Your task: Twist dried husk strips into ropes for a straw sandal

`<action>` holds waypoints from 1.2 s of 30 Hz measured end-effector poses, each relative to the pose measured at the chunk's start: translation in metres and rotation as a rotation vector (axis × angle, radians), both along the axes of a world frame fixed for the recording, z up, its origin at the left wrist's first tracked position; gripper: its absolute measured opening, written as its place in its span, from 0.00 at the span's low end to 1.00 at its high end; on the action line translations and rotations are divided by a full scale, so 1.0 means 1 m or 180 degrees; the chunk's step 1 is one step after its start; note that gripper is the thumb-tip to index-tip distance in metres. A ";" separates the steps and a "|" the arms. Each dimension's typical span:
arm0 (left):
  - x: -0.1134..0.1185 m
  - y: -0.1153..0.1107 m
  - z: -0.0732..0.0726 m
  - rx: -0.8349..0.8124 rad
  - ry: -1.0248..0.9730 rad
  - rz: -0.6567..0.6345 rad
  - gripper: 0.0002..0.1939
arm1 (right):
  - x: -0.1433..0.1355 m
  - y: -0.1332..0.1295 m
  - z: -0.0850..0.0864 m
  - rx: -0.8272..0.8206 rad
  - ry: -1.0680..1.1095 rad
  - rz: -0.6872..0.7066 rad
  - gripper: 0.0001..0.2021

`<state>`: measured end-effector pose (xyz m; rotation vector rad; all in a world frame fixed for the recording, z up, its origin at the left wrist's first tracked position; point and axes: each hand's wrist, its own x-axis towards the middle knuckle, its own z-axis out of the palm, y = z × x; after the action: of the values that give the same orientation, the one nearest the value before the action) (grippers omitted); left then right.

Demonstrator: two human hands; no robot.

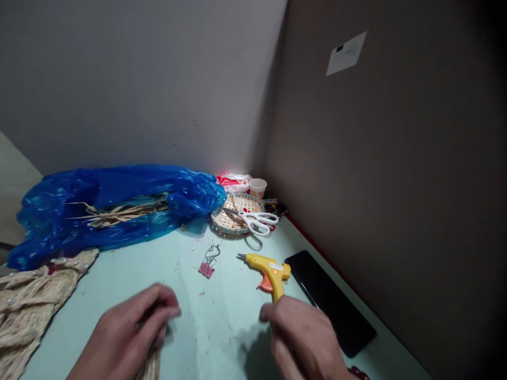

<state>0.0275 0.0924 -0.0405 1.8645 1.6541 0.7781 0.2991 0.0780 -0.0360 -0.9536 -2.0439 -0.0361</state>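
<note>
My left hand [137,330] is closed at the lower left, slightly blurred, with a strip of braided straw [151,364] coming out beneath its fingers. At the lower right, my right hand [303,335] is curled just below the handle of a yellow glue gun [271,266] with an orange trigger. Its fingers hide the handle's lower end, and what they grip is not clear. The gun's nozzle points left. Pink binder clips [206,269] stand on the table left of the nozzle.
Behind lie a blue plastic bag [130,182] with straw strands, a round basket [229,230] with white-handled scissors [259,224], and a paper cup [257,188]. A black phone [330,303] lies right. Woven straw [34,311] is at left. Walls enclose the table [214,316].
</note>
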 end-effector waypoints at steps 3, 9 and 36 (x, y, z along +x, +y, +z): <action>-0.004 0.051 0.018 0.0494 0.0599 -0.0358 0.16 | 0.015 0.004 -0.004 -0.0210 -0.0436 -0.0743 0.09; 0.004 0.116 -0.009 0.0746 0.1016 -0.0671 0.22 | 0.025 0.006 -0.029 -0.0437 -0.1300 -0.1620 0.23; 0.075 0.050 -0.023 0.1015 0.2103 -0.1556 0.28 | 0.040 -0.031 0.005 -0.2421 0.3239 -0.0729 0.15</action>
<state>0.1025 0.1426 -0.0638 2.8223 1.3458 0.2258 0.3391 0.0470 -0.0305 -1.2812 -0.9649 0.9622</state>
